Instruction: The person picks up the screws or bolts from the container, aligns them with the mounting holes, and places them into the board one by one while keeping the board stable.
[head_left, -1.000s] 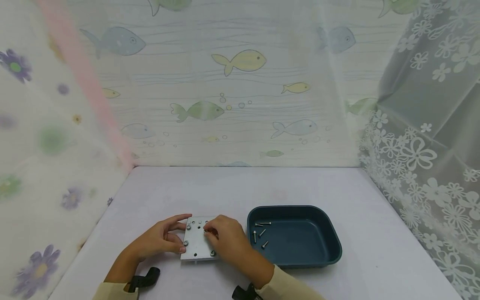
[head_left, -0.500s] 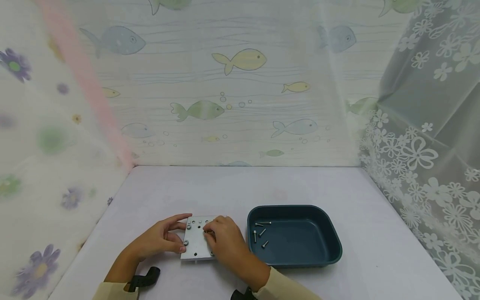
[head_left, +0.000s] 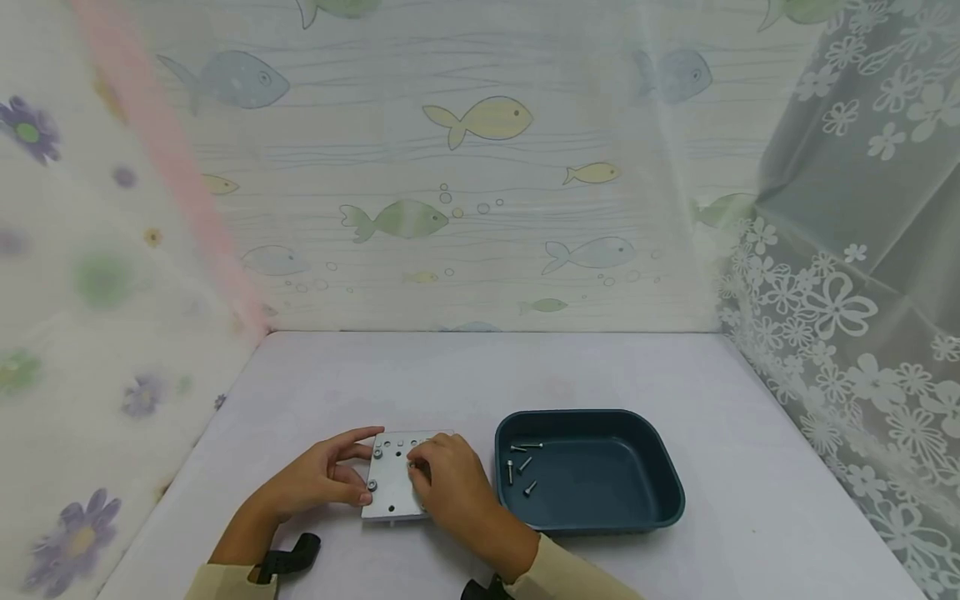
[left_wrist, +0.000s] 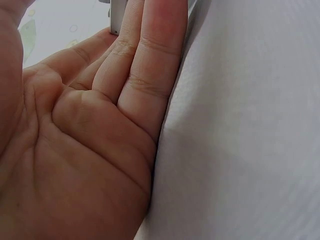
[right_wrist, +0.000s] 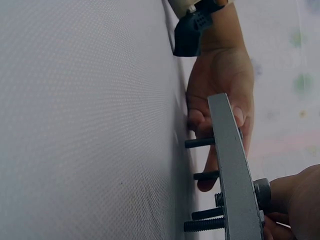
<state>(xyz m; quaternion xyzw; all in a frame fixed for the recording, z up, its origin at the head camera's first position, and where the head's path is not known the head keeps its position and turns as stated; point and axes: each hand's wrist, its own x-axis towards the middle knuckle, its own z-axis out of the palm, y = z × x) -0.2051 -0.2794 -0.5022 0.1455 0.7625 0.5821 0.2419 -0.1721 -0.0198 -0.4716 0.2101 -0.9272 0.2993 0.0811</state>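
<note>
A flat silver metal plate [head_left: 393, 487] with round holes lies slightly raised over the table. My left hand [head_left: 318, 477] grips its left edge, thumb at the near corner and index finger at the far one. Bolts [head_left: 372, 486] sit in holes along that edge. My right hand [head_left: 457, 487] is over the plate's right half, thumb and index finger pinching a bolt that they mostly hide. From the side, in the right wrist view, several threaded bolt shanks [right_wrist: 205, 225] stick out beneath the plate, and a bolt head [right_wrist: 262, 191] rises beside the right fingers.
To the right of the plate stands a dark blue tray [head_left: 630, 483], with several loose bolts [head_left: 530, 488] in its left part. A white cloth [head_left: 390, 375] covers the table. Patterned curtains hang behind and at both sides.
The right forearm has shifted slightly left, and the hand now covers most of the bolt at the plate's near right. Its fingertips stay at nearly the same spot; the left hand and plate have not moved.
</note>
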